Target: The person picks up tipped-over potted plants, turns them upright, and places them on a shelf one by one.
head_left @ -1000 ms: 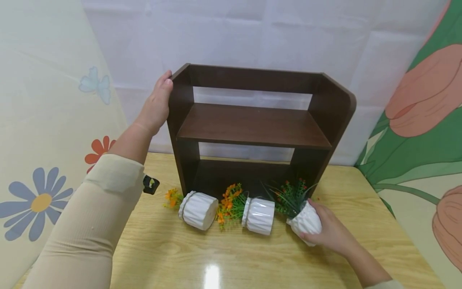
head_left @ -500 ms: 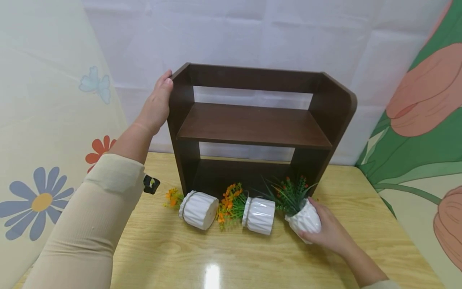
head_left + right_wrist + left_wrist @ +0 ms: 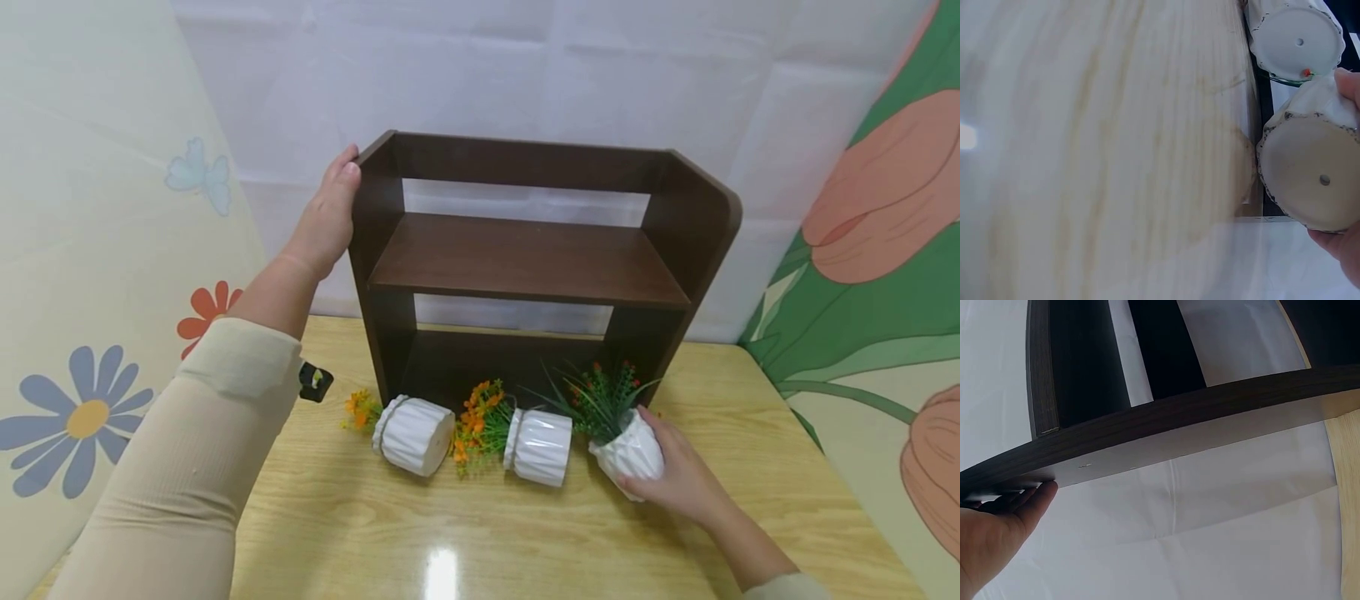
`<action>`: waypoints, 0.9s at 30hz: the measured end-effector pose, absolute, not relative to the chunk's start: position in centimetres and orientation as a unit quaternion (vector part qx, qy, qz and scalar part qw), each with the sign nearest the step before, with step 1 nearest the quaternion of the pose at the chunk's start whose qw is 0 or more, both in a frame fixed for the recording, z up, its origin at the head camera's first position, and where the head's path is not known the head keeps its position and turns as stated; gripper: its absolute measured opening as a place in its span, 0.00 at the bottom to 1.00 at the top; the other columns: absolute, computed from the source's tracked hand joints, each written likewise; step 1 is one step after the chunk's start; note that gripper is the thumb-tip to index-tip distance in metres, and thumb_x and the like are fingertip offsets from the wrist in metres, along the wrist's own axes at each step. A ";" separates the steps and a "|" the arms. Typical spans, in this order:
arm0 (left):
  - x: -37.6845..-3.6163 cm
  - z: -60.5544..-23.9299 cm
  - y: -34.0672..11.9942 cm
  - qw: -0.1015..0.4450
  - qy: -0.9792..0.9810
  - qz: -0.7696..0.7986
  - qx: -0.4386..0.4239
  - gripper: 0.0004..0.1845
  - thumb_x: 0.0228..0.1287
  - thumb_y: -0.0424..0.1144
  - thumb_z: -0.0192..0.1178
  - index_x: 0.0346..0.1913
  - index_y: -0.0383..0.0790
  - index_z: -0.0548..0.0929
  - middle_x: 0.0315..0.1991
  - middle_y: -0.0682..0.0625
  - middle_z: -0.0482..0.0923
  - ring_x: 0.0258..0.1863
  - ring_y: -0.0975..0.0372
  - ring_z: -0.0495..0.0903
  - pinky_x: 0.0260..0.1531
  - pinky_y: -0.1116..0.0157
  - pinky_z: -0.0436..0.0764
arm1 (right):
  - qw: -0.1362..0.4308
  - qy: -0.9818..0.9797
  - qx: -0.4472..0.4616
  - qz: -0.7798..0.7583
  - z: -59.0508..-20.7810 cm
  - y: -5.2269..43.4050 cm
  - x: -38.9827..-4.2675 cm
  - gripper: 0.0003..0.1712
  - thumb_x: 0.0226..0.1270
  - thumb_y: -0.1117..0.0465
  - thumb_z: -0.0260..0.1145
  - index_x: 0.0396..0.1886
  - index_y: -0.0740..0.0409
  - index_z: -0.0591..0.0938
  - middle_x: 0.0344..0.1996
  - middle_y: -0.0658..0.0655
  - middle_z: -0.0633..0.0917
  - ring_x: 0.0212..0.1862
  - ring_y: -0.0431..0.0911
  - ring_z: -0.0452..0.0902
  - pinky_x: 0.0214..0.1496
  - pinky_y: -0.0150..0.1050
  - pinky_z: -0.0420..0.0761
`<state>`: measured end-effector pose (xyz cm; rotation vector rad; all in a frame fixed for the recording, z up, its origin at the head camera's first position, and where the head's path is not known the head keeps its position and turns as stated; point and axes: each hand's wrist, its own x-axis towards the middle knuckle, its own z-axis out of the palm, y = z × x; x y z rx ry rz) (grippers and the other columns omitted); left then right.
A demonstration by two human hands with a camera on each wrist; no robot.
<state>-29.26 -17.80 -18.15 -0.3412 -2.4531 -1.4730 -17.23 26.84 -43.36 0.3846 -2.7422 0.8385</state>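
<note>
In the head view, my left hand (image 3: pixel 324 218) rests against the outer left side of a dark brown two-tier shelf (image 3: pixel 525 258). In the left wrist view its fingers (image 3: pixel 1038 503) lie against the outer face of the side panel. At the shelf's right front, my right hand (image 3: pixel 678 475) grips a white ribbed flowerpot (image 3: pixel 632 457) with red-flecked greenery (image 3: pixel 603 400). The pot is tilted, its plant leaning back and left. Its holed base (image 3: pixel 1310 175) faces the right wrist camera, with fingers and thumb at either side.
Two more white pots lie on their sides before the shelf, one left (image 3: pixel 414 435) and one middle (image 3: pixel 538 447), both with orange flowers. A small black object (image 3: pixel 315 382) shows by the left sleeve. A white cloth (image 3: pixel 480 75) hangs behind the wooden table (image 3: pixel 360 542).
My right hand has shifted the held flowerpot slightly up and left, and its plant leans less to the left. My left hand and the shelf stay practically where they were.
</note>
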 end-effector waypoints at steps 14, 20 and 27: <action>-29.4 -18.2 -18.0 0.131 -0.848 -0.501 -0.115 0.32 0.77 0.59 0.23 0.79 0.57 0.41 0.81 0.56 0.36 0.80 0.58 0.37 0.77 0.47 0.39 | 0.119 -0.938 0.130 0.298 -43.5 26.4 -17.7 0.59 0.42 0.50 0.80 0.72 0.63 0.61 0.60 0.76 0.72 0.58 0.69 0.72 0.52 0.63 0.76; -29.4 -18.2 -18.0 0.129 -0.847 -0.503 -0.114 0.32 0.77 0.59 0.23 0.79 0.58 0.41 0.81 0.57 0.36 0.80 0.58 0.37 0.77 0.47 0.39 | 0.111 -0.938 0.130 0.303 -43.4 26.5 -17.5 0.59 0.43 0.50 0.79 0.73 0.63 0.60 0.61 0.77 0.70 0.59 0.71 0.71 0.54 0.66 0.75; -29.3 -18.2 -17.8 0.127 -0.845 -0.506 -0.116 0.31 0.77 0.59 0.23 0.79 0.58 0.41 0.81 0.56 0.36 0.80 0.58 0.37 0.77 0.46 0.39 | 0.105 -0.940 0.123 0.302 -43.4 26.8 -17.2 0.61 0.42 0.49 0.80 0.73 0.65 0.59 0.63 0.76 0.70 0.59 0.70 0.72 0.54 0.64 0.76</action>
